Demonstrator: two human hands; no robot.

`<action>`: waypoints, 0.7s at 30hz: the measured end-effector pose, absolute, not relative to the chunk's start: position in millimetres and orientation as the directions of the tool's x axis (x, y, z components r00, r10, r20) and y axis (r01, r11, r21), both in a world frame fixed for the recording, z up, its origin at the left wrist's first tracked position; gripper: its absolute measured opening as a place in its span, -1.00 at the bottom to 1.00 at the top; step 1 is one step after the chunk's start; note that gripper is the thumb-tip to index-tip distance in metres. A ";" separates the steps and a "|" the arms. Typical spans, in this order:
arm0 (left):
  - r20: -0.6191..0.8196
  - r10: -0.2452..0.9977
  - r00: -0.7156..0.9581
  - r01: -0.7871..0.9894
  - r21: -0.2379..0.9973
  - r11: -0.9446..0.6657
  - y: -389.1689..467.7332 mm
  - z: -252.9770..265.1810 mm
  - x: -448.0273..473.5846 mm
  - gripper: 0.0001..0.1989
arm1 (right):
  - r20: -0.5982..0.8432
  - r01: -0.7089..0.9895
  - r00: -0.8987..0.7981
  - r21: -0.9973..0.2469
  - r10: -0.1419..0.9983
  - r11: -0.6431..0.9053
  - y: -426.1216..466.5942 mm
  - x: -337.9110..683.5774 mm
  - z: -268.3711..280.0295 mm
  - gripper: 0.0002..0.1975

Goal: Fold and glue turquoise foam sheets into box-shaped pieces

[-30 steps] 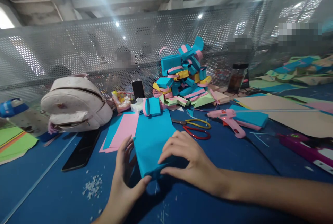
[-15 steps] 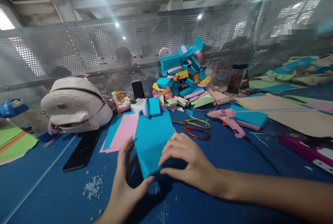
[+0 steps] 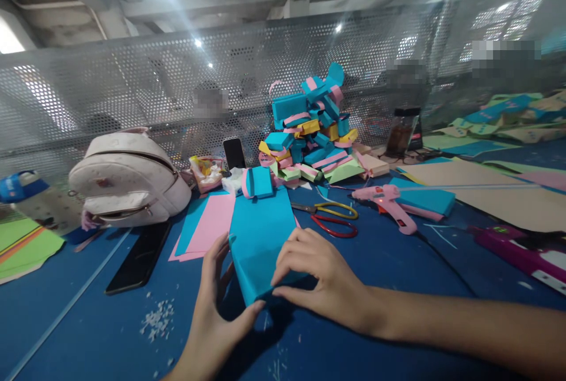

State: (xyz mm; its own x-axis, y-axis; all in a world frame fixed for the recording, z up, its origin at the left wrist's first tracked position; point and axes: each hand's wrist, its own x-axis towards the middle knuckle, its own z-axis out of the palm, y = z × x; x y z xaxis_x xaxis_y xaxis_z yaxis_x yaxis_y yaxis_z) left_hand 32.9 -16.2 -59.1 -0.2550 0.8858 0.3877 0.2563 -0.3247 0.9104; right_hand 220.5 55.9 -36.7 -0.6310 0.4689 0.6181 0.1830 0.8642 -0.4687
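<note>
A blue paper sheet (image 3: 259, 245) lies in front of me, its near end curled up off the table. My left hand (image 3: 221, 295) grips its left side, with the thumb at the near corner and the fingers along the left edge. Pinched on the near edge, thumb below and fingers above, is my right hand (image 3: 312, 278). A small blue and pink folded paper piece (image 3: 259, 183) rests at the sheet's far end. Scissors (image 3: 327, 216) with a yellow and a red handle lie to the right, beside the sheet.
A pink glue gun (image 3: 389, 204) with its cord lies at right, near a magenta object (image 3: 522, 254). Folded paper pieces (image 3: 309, 127) form a tall pile behind. At left are a white backpack (image 3: 128, 180), a black phone (image 3: 139, 257), pink sheets (image 3: 214, 225) and white scraps (image 3: 158, 319).
Almost nothing differs. Both hands keep their hold on the blue paper, and the near end has shifted very slightly under the right fingers.
</note>
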 end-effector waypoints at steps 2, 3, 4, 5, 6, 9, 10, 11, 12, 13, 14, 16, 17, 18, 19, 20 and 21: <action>0.387 0.886 -0.253 0.259 0.910 -0.324 -16.0 -59.3 32.8 -0.21 | 0.619 0.188 -0.632 -0.463 0.467 0.866 56.2 220.6 -37.4 -0.92; 0.387 0.887 -0.251 0.260 0.910 -0.324 -15.9 -59.4 32.7 -0.21 | 0.618 0.191 -0.632 -0.461 0.467 0.867 56.3 220.6 -37.6 -0.92; 0.387 0.888 -0.248 0.261 0.910 -0.323 -15.8 -59.7 32.5 -0.21 | 0.617 0.192 -0.633 -0.459 0.467 0.867 56.3 220.5 -37.8 -0.92; 0.386 0.890 -0.243 0.264 0.909 -0.323 -15.8 -59.9 32.3 -0.21 | 0.617 0.192 -0.634 -0.458 0.466 0.868 56.3 220.5 -37.9 -0.92; 0.386 0.891 -0.237 0.270 0.908 -0.321 -15.9 -60.2 32.0 -0.21 | 0.617 0.190 -0.635 -0.459 0.465 0.868 56.3 220.4 -38.1 -0.92; 0.386 0.895 -0.221 0.288 0.903 -0.319 -16.1 -60.8 30.3 -0.20 | 0.618 0.185 -0.633 -0.465 0.467 0.866 56.2 220.0 -38.5 -0.91; 0.386 0.896 -0.219 0.290 0.903 -0.318 -16.2 -61.0 29.5 -0.20 | 0.618 0.183 -0.632 -0.467 0.468 0.865 56.2 219.9 -38.7 -0.90; 0.381 0.901 -0.210 0.293 0.903 -0.313 -16.4 -61.1 28.5 -0.20 | 0.618 0.181 -0.632 -0.469 0.468 0.864 56.2 219.9 -38.8 -0.90; 0.374 0.906 -0.200 0.296 0.904 -0.308 -16.6 -61.3 27.4 -0.19 | 0.619 0.179 -0.632 -0.470 0.467 0.864 56.2 219.8 -39.0 -0.90; 0.371 0.909 -0.192 0.299 0.904 -0.305 -16.8 -61.5 26.2 -0.19 | 0.619 0.177 -0.633 -0.470 0.466 0.865 56.1 219.9 -39.0 -0.90; 0.369 0.911 -0.186 0.303 0.903 -0.304 -17.1 -61.8 25.1 -0.19 | 0.618 0.176 -0.634 -0.470 0.465 0.865 56.1 219.9 -39.1 -0.90; 0.367 0.916 -0.163 0.318 0.898 -0.303 -17.4 -62.7 22.7 -0.19 | 0.619 0.176 -0.633 -0.471 0.466 0.865 55.9 219.9 -39.2 -0.91; 0.367 0.918 -0.151 0.327 0.895 -0.303 -17.4 -63.4 21.6 -0.19 | 0.619 0.175 -0.632 -0.471 0.466 0.865 55.9 219.8 -39.3 -0.91; 0.366 0.921 -0.137 0.338 0.891 -0.304 -17.2 -64.2 20.5 -0.19 | 0.621 0.174 -0.631 -0.471 0.465 0.865 55.8 219.7 -39.5 -0.91; 0.363 0.924 -0.118 0.349 0.886 -0.303 -16.9 -65.1 19.5 -0.19 | 0.622 0.172 -0.630 -0.472 0.465 0.864 55.9 219.6 -39.8 -0.91; 0.364 0.926 -0.102 0.361 0.881 -0.306 -16.4 -66.0 18.5 -0.19 | 0.624 0.169 -0.628 -0.474 0.465 0.864 55.9 219.4 -40.1 -0.90; 0.370 0.924 -0.094 0.371 0.874 -0.312 -15.8 -67.0 17.6 -0.18 | 0.625 0.166 -0.627 -0.476 0.465 0.864 56.0 219.3 -40.4 -0.90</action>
